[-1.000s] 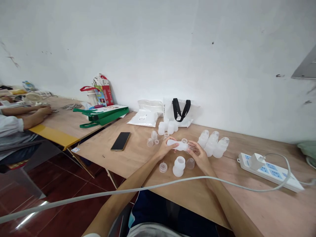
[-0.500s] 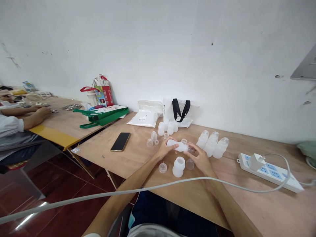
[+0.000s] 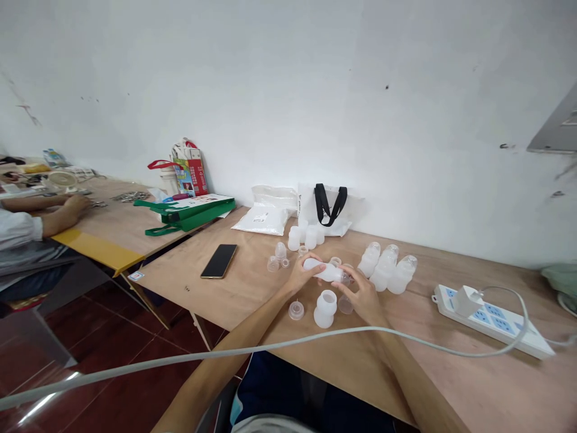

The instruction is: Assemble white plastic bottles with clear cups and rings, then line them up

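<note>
A frosted white baby bottle (image 3: 325, 270) lies on its side between my hands, a little above the table. My left hand (image 3: 305, 273) is wrapped round its bottom end. The fingers of my right hand (image 3: 360, 288) close on its clear top end (image 3: 346, 276). Just below stands an open bottle body (image 3: 325, 309), with a clear ring-shaped part (image 3: 296, 310) to its left and a clear cap (image 3: 345, 304) to its right, partly behind my right hand. Several capped bottles (image 3: 387, 268) stand to the right.
A grey cable (image 3: 270, 346) crosses in front of my forearms to a power strip (image 3: 491, 319). Left lies a phone (image 3: 219, 261); small clear parts (image 3: 279, 257) and bottle bodies (image 3: 306, 236) sit behind. Bags (image 3: 265, 216) line the wall. A person's hand (image 3: 77, 205) rests on the neighbouring table.
My hands keep hold of the same bottle at nearly the same spot. My right hand's fingers have shifted slightly at the clear top; the view has tilted a little.
</note>
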`<action>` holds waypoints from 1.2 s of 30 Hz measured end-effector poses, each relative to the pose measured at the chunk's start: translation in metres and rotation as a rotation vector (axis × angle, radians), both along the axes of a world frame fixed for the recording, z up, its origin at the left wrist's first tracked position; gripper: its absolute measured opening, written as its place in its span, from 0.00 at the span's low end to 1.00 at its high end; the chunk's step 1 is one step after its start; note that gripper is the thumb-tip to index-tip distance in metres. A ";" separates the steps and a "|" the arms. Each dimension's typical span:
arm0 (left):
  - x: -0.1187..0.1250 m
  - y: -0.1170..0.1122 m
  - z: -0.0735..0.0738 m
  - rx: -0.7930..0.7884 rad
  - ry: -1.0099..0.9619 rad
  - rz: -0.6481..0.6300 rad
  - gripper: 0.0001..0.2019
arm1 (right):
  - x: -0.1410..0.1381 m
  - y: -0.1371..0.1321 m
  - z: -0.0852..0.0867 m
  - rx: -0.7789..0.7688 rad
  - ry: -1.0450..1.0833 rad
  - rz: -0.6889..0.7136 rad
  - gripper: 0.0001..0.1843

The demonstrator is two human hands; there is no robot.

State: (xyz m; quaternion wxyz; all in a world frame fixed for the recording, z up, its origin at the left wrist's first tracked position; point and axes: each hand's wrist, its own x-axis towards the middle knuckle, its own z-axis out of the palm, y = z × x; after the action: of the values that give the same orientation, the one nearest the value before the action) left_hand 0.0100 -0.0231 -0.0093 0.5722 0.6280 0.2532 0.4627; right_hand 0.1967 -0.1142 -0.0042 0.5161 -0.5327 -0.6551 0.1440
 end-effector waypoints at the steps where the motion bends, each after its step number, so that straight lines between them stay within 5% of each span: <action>1: 0.000 0.000 -0.001 0.011 0.027 0.026 0.26 | 0.000 0.000 -0.001 -0.002 0.003 -0.005 0.27; 8: -0.007 -0.008 0.000 0.317 0.164 0.247 0.19 | 0.005 0.007 -0.009 -0.191 0.227 0.009 0.31; 13: -0.011 -0.011 0.006 0.476 0.189 0.198 0.17 | 0.005 0.008 -0.006 -0.200 0.342 0.115 0.32; 23: -0.004 -0.005 0.006 0.255 0.158 0.203 0.17 | 0.001 0.000 0.000 -0.071 0.060 0.026 0.27; 36: -0.012 -0.011 0.001 0.455 0.206 0.277 0.13 | 0.008 0.002 -0.006 -0.165 0.218 0.053 0.32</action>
State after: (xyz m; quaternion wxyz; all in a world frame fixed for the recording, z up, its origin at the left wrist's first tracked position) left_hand -0.0016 -0.0338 -0.0079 0.3190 0.7434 0.2832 0.5152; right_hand 0.2050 -0.1124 -0.0097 0.5348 -0.5369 -0.5948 0.2681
